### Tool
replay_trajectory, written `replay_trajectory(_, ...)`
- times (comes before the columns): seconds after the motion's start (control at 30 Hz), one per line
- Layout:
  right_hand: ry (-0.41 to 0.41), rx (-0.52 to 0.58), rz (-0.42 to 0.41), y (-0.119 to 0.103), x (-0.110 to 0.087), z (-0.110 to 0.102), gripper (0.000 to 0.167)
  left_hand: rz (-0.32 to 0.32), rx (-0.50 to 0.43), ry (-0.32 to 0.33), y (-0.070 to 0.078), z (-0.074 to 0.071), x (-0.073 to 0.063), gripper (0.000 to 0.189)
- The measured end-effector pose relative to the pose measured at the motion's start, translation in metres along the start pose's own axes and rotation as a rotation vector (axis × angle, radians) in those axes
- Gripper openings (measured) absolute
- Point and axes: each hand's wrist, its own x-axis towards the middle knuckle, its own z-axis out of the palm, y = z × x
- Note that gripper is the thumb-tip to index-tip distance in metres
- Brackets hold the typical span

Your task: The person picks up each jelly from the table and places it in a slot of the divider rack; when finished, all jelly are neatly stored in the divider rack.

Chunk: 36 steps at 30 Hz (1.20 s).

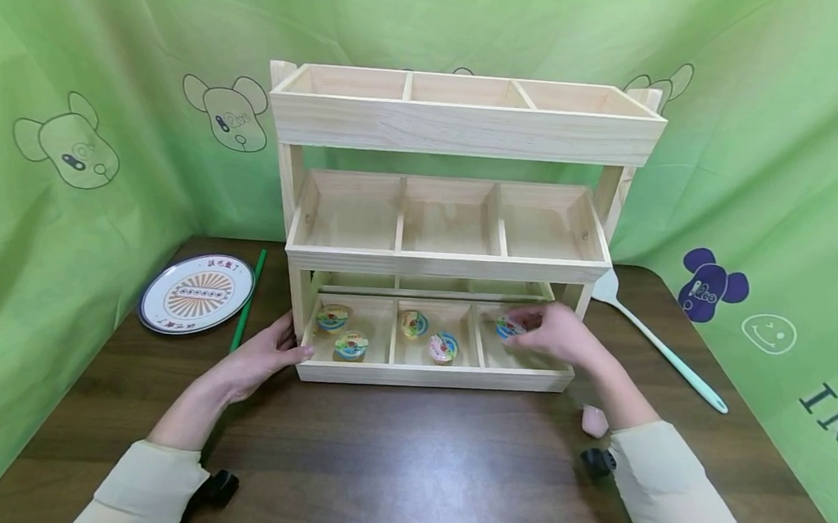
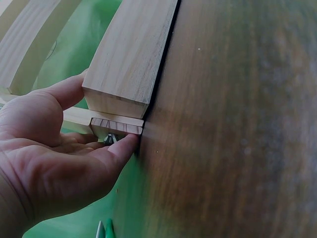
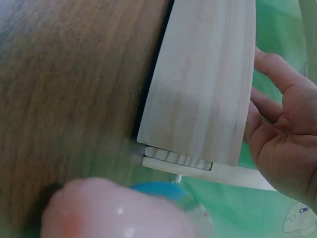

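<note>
A three-tier wooden rack [image 1: 466, 130] stands on the table, each tier divided into three compartments. My left hand [image 1: 259, 361] grips the rack's lower left end, its thumb at the front panel's corner and its fingers by the foot [image 2: 116, 126]. Over in the bottom tier's right compartment, my right hand [image 1: 554, 331] pinches a small jelly cup [image 1: 506, 327] with a blue-edged lid; the front panel [image 3: 203, 84] hides the cup in the right wrist view. Two jelly cups [image 1: 350, 345] lie in the left compartment, and two more [image 1: 443, 348] in the middle one.
Left of the rack lie a white printed plate [image 1: 198, 294] and a green stick [image 1: 249, 301]. A pale turquoise long-handled spatula [image 1: 667, 347] lies at the right. Beside my right wrist is a small pale pink object [image 1: 594, 421]. Green cloth [image 1: 438, 17] hangs behind.
</note>
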Motion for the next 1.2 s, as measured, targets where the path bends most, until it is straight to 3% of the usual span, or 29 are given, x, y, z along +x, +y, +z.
replay_trajectory(0.37, -0.024, -0.043, -0.032, -0.001, 0.013, 0.015, 0.047, 0.009, -0.008, -0.006, -0.001, 0.001, 0.001, 0.087)
replay_trajectory(0.77, -0.024, 0.032, 0.014, -0.008, 0.019, 0.027, 0.058, 0.009, 0.001, -0.004, 0.0, 0.001, 0.001, 0.088)
replay_trajectory(1.0, 0.032, 0.025, 0.032, -0.011, 0.007, 0.014, 0.057, 0.009, 0.003, -0.007, -0.001, 0.0, 0.0, 0.088)
replay_trajectory(1.2, 0.089, 0.019, -0.045, -0.009, -0.015, -0.01, 0.042, 0.014, 0.004, -0.002, -0.002, -0.001, 0.001, 0.088)
